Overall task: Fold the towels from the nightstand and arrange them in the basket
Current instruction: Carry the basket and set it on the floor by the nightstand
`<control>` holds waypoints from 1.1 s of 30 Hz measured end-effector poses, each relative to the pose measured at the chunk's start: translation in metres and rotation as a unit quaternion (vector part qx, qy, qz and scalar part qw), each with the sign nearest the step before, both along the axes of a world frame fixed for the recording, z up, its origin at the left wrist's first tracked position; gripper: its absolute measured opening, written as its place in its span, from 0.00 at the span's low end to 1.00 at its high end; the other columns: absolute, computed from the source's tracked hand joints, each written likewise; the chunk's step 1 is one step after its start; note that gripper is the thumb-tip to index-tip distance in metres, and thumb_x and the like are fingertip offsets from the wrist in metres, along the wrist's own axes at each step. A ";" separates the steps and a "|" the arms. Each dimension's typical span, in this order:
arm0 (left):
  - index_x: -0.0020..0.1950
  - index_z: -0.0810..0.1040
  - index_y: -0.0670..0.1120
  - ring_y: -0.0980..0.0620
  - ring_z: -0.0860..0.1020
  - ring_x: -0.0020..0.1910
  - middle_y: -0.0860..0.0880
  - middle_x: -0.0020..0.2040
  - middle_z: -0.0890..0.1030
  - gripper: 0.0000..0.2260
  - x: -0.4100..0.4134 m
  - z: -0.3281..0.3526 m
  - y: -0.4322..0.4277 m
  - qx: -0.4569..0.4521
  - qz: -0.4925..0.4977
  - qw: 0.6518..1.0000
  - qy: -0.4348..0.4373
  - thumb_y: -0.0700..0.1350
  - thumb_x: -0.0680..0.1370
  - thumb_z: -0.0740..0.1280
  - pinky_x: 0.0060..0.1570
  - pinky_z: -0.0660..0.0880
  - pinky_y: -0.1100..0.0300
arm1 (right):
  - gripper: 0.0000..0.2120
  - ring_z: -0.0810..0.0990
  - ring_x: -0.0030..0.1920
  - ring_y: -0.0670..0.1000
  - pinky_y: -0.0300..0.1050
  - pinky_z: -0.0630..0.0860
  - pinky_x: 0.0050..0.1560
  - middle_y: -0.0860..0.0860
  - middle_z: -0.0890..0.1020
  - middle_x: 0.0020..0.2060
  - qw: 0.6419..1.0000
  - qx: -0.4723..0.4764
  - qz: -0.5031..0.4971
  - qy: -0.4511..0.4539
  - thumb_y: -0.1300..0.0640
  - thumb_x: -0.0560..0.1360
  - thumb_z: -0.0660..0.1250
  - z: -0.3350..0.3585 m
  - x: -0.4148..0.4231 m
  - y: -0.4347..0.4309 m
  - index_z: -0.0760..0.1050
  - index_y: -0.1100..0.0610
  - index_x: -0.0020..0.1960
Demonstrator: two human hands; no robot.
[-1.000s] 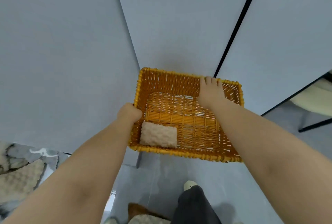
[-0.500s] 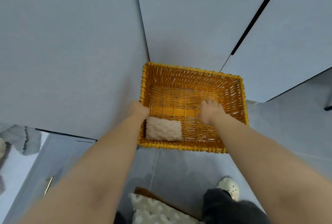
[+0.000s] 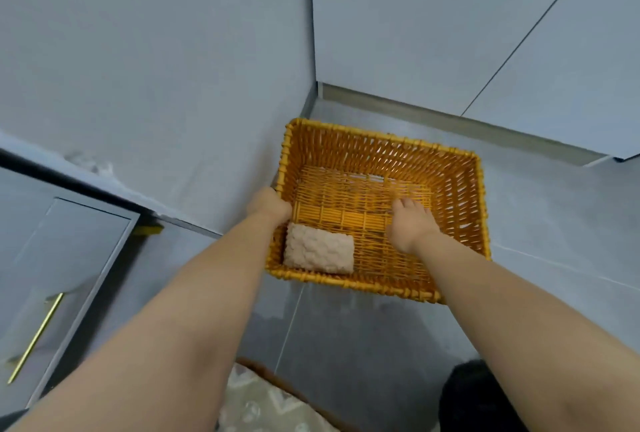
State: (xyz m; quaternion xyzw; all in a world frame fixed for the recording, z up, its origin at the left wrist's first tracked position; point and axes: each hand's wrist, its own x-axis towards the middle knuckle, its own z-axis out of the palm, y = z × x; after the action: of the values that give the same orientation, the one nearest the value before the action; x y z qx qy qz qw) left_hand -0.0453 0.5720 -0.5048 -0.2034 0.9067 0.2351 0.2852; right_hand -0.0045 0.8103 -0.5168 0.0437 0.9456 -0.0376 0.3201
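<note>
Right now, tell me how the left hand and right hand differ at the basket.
The left hand grips the left rim of the basket; the right hand is inside it, over the floor. The left hand's fingers are curled; the right hand's lie loosely spread, holding nothing. Both are bare.

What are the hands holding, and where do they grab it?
The left hand grips the basket by its left rim. The right hand is open inside the basket, holding nothing.

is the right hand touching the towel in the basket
Apart. The head view shows bare weave of the basket between the right hand and the towel.
</note>
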 end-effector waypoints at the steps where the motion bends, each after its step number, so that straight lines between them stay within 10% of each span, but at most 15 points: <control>1: 0.51 0.79 0.38 0.39 0.79 0.52 0.38 0.52 0.80 0.10 0.002 -0.010 -0.004 0.007 -0.006 1.000 -0.001 0.42 0.75 0.65 0.49 0.75 0.52 | 0.28 0.57 0.74 0.59 0.55 0.57 0.73 0.58 0.58 0.74 1.000 -0.006 -0.003 0.007 0.52 0.78 0.59 -0.010 0.000 -0.004 0.56 0.60 0.74; 13: 0.54 0.78 0.45 0.44 0.78 0.54 0.43 0.54 0.80 0.08 0.040 -0.083 -0.033 0.155 -0.010 0.987 0.040 0.44 0.76 0.68 0.49 0.69 0.60 | 0.20 0.69 0.66 0.60 0.50 0.69 0.62 0.60 0.71 0.66 0.988 -0.144 -0.052 0.011 0.56 0.79 0.58 -0.093 0.018 -0.072 0.64 0.62 0.69; 17: 0.54 0.77 0.45 0.44 0.77 0.56 0.43 0.54 0.80 0.09 0.060 -0.075 -0.042 0.181 -0.053 0.982 0.001 0.42 0.74 0.69 0.54 0.71 0.58 | 0.23 0.79 0.56 0.55 0.48 0.73 0.58 0.57 0.80 0.56 0.961 -0.220 -0.065 -0.154 0.45 0.79 0.59 -0.080 0.029 -0.082 0.73 0.62 0.63; 22: 0.49 0.79 0.43 0.43 0.80 0.51 0.40 0.51 0.81 0.05 0.074 -0.081 -0.060 0.160 -0.053 0.985 -0.044 0.42 0.75 0.67 0.50 0.77 0.54 | 0.34 0.69 0.68 0.53 0.55 0.66 0.69 0.52 0.70 0.69 0.887 -0.247 -0.022 -0.389 0.37 0.73 0.65 -0.072 0.051 -0.089 0.64 0.53 0.72; 26: 0.48 0.78 0.43 0.43 0.80 0.50 0.40 0.51 0.81 0.04 0.073 -0.083 -0.063 0.163 -0.047 0.985 -0.038 0.42 0.75 0.67 0.49 0.77 0.54 | 0.32 0.70 0.67 0.52 0.49 0.69 0.66 0.48 0.72 0.67 0.931 -0.149 0.167 -0.287 0.42 0.71 0.70 -0.073 0.061 -0.102 0.67 0.50 0.72; 33: 0.45 0.79 0.41 0.45 0.79 0.45 0.40 0.46 0.81 0.05 0.075 -0.093 -0.074 0.134 -0.036 0.990 0.022 0.43 0.74 0.67 0.48 0.76 0.54 | 0.23 0.72 0.52 0.46 0.41 0.68 0.51 0.42 0.75 0.48 0.938 -0.197 0.170 -0.230 0.49 0.70 0.72 -0.070 0.060 -0.112 0.76 0.51 0.64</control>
State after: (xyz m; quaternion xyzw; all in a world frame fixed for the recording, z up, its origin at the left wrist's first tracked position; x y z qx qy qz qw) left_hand 0.0301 0.4977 -0.5975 -0.1250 0.8797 0.3488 0.2980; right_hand 0.0551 0.6985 -0.5873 -0.1745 0.8129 -0.1575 0.5329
